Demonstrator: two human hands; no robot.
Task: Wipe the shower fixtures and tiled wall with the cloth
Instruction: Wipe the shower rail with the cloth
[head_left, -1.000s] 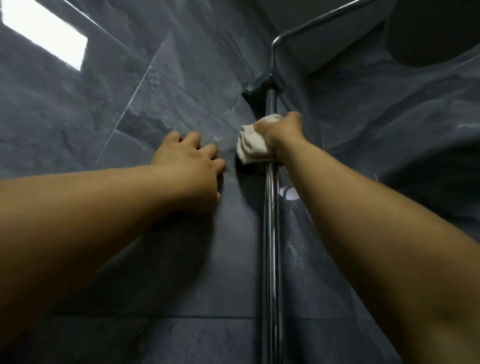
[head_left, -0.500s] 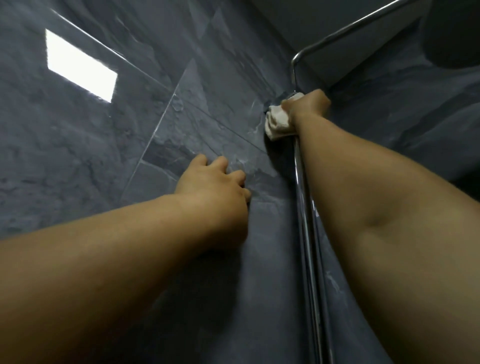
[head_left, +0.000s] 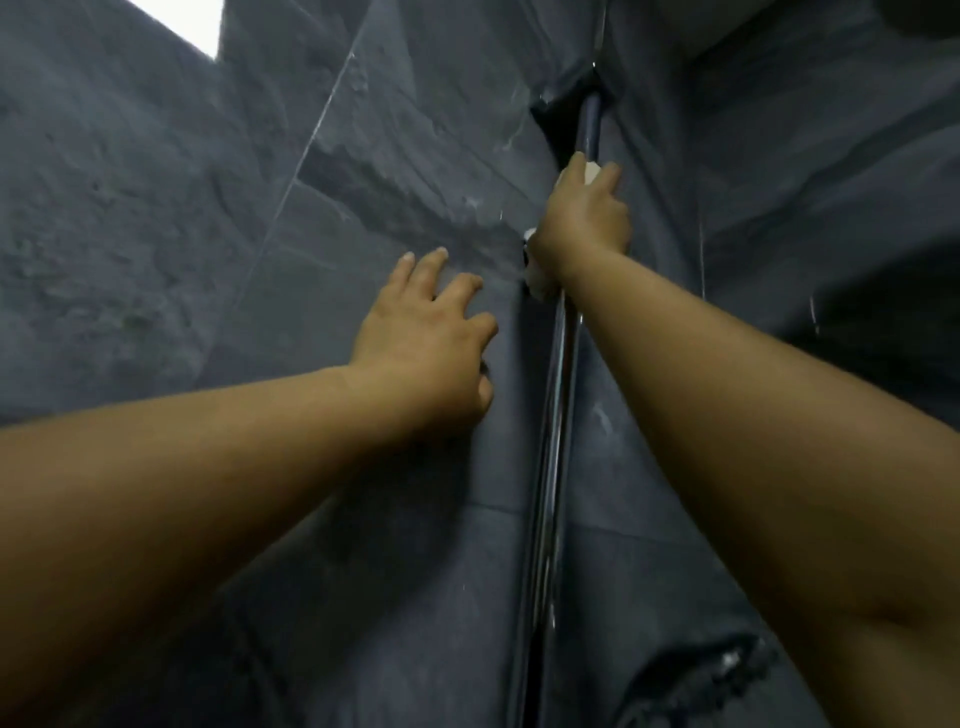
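A chrome vertical shower rail (head_left: 556, 395) runs up the dark grey tiled wall (head_left: 182, 208) to a dark wall bracket (head_left: 566, 111). My right hand (head_left: 584, 223) is wrapped around the rail just below the bracket, with the white cloth (head_left: 535, 278) bunched inside the grip; only small bits of cloth show at the heel of the hand and between the fingers. My left hand (head_left: 431, 332) rests flat on the tile left of the rail, fingers spread and holding nothing.
A second tiled wall (head_left: 805, 182) meets the first on the right, forming a corner close behind the rail. A bright light reflection (head_left: 182, 21) shows at the top left. A dark shower head edge (head_left: 930, 15) sits at the top right.
My right hand slid the cloth up the rail to the bracket, then came back down a little. The cloth is now mostly hidden in the grip. My left hand spread its fingers on the tile.
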